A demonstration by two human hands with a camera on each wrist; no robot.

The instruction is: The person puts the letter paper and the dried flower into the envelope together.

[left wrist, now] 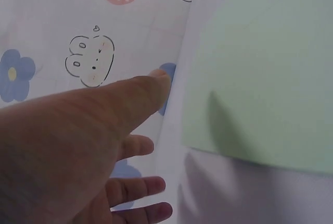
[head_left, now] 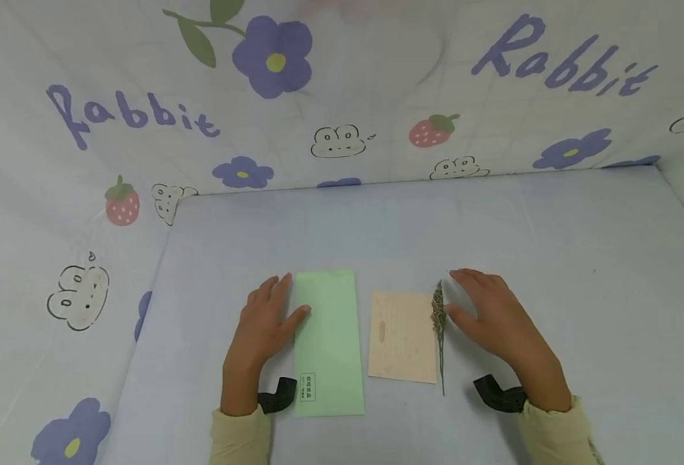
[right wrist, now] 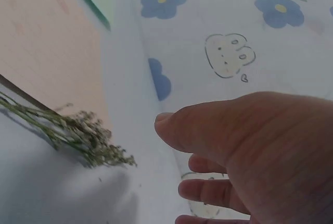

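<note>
A pale green paper rectangle (head_left: pixel 329 342) with a small printed label lies upright on the white surface. To its right is a square, light wooden-looking sheet (head_left: pixel 402 336). Along that sheet's right edge lies a dried flower sprig (head_left: pixel 438 316), its head pointing away from me. My left hand (head_left: pixel 266 323) hovers at the green paper's left edge, thumb over it, fingers spread and holding nothing. Just right of the sprig is my right hand (head_left: pixel 495 316), fingers loosely bent and nothing in them. The right wrist view shows a gap between that thumb and the sprig (right wrist: pixel 88 138).
A white-covered table (head_left: pixel 411 226) extends around the items. Behind it and on the left hangs a cloth (head_left: pixel 376 84) printed with rabbits, flowers and strawberries. Black straps (head_left: pixel 498 394) sit at both wrists, below beige sleeves.
</note>
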